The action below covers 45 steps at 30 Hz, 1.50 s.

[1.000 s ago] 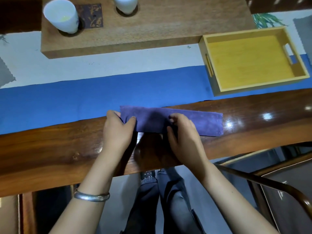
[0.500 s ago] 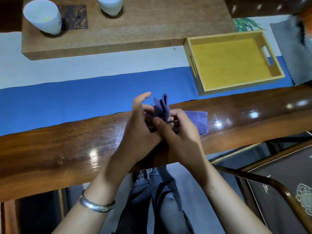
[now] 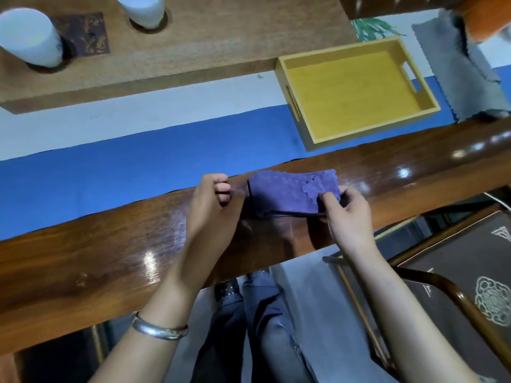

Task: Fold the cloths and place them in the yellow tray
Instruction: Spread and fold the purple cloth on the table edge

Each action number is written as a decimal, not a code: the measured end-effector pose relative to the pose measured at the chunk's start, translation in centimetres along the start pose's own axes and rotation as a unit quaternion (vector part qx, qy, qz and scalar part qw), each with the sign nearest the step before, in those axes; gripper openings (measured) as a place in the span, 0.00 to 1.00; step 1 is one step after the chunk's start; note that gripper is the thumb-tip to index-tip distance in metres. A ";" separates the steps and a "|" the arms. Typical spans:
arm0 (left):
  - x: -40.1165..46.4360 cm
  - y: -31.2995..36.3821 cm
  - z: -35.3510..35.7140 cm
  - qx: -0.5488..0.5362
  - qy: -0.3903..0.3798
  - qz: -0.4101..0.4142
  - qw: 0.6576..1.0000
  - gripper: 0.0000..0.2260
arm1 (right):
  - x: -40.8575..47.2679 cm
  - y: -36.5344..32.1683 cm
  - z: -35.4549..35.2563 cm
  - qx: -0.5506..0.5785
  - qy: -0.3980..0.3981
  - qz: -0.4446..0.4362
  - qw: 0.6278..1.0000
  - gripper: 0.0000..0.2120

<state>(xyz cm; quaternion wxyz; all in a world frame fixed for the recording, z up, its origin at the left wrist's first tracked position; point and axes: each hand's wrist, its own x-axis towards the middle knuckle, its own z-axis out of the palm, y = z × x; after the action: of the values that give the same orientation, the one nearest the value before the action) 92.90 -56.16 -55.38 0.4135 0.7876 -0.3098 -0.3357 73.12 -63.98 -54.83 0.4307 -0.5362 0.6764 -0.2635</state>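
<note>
The right hand [image 3: 347, 214] pinches the right end of one folded purple scalloped cloth [image 3: 293, 193] lying on the glossy wooden desk [image 3: 110, 252]; the left hand [image 3: 211, 208] curls loosely beside it, holding nothing. Beyond sit one empty yellow wooden tray [image 3: 356, 92], one grey cloth [image 3: 459, 76] and two white cups [image 3: 27, 37].

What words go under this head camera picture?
Right hand pinches folded purple cloth on table; yellow tray sits empty.
</note>
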 end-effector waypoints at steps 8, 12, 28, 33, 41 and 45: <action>-0.7 0.8 4.2 0.062 -0.059 -0.007 0.996 0.18 | 0.4 2.1 0.7 -0.197 0.038 -0.082 0.976 0.19; 0.0 0.4 4.6 0.096 -0.059 0.015 0.994 0.19 | 0.5 2.5 1.1 -0.249 0.077 -0.134 0.956 0.16; 1.4 -0.3 2.8 -0.014 -0.162 -0.092 0.982 0.13 | 0.4 0.6 -1.3 -0.118 -0.025 0.026 0.992 0.20; 0.8 0.4 2.6 -0.073 -0.182 -0.147 0.969 0.13 | -1.7 -0.2 -0.4 -0.256 -0.099 0.011 0.962 0.36; 0.3 3.8 -0.4 -0.200 -0.173 -0.236 0.935 0.08 | -3.3 -0.6 -1.5 -0.160 -0.138 -0.098 0.973 0.17; -0.7 7.0 -3.0 -0.247 -0.198 -0.213 0.924 0.04 | -5.3 -2.9 -2.1 -0.076 -0.147 -0.126 0.978 0.14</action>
<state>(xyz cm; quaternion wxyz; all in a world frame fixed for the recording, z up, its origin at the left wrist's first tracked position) 93.41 -57.59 -47.84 0.4439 0.6251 -0.1175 -0.6311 73.09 -60.03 -49.85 0.4470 -0.6809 0.5510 -0.1817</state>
